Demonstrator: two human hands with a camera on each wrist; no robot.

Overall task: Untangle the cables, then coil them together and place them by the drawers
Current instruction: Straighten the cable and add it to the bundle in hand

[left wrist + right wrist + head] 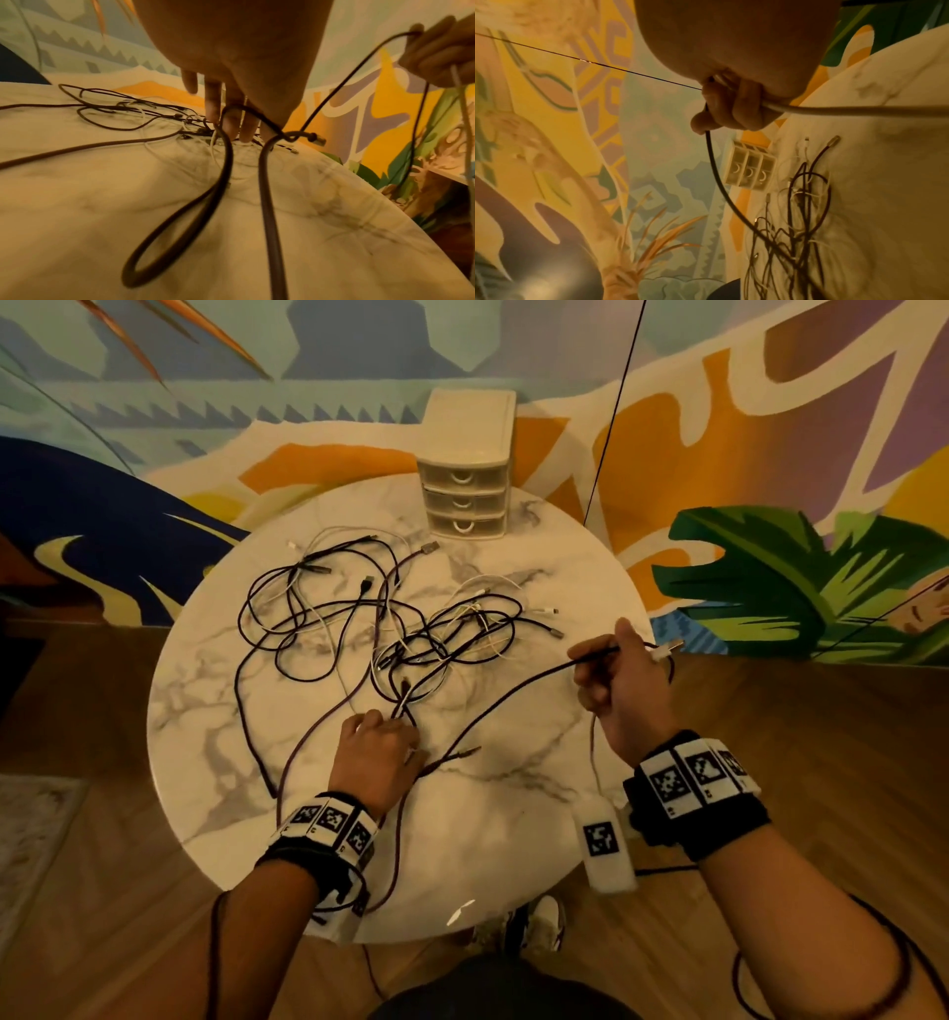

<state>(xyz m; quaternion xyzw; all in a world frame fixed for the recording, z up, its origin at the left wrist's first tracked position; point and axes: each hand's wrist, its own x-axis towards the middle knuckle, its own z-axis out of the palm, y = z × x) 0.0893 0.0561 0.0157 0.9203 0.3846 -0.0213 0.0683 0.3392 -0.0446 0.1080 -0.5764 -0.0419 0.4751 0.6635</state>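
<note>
Cables (pixel 369 629), dark and white, lie tangled across the middle of a round marble tabletop (pixel 493 819) in the head view. Left hand (pixel 377 752) reaches into the near edge of the tangle, its grip pinching a dark cable. Right hand (pixel 624 690) is raised off to the right of the tangle, its grip closed round a dark cable and a white cable; the dark one runs from this grip back down past the left hand. Drawers (pixel 467 485), a small three-drawer unit, stand beyond both hands at the tabletop's far edge.

Left wrist view: left hand (pixel 239 60) points its fingers (pixel 213 101) down into the cables (pixel 133 113), with a dark loop hooked round the fingers.

Right wrist view: right hand (pixel 734 101) has its fingers curled tight on a dark cable and a pale cable. Below this grip lie the drawers (pixel 749 172) and the cables (pixel 795 223).
</note>
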